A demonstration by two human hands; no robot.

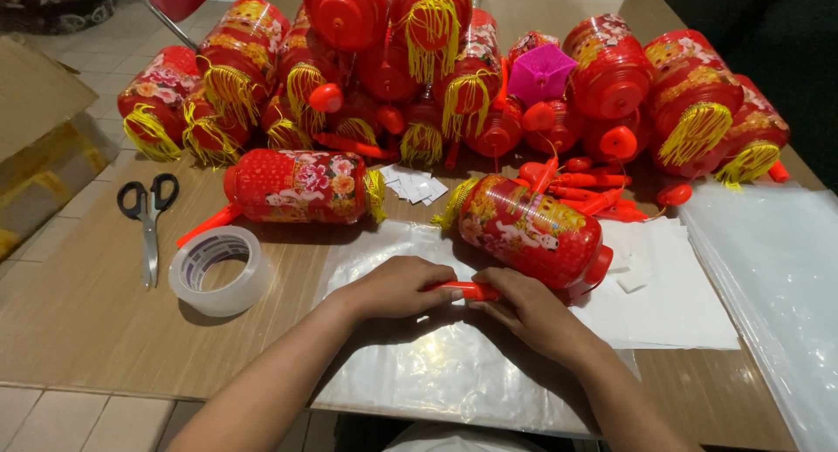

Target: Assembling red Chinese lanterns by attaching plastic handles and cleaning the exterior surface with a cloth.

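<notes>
Hands met at the near middle of the counter (87, 330): my left hand (397, 286) and right hand (532, 312) both pinched a red stick (467, 290) over a clear plastic bag (419, 373). I saw a red lantern (532, 234) lying just beyond them.

Both hands are down on a clear plastic bag (410, 365) spread flat on the wooden table (87, 321). The left hand (397, 286) and right hand (532, 312) pinch a thin red-orange plastic stick (467, 290) between them, right next to a red flowery lantern (532, 229) lying on its side with a yellow tassel at one end. Another lantern of the same kind (301, 186) lies just behind, near some small white paper slips (415, 186). Further back there's a big heap of lanterns (454, 77). Off to the left sit a roll of clear tape (220, 270) and black-handled scissors (148, 221). White sheets (672, 299) and a stack of clear bags (777, 277) are on the right.
</notes>
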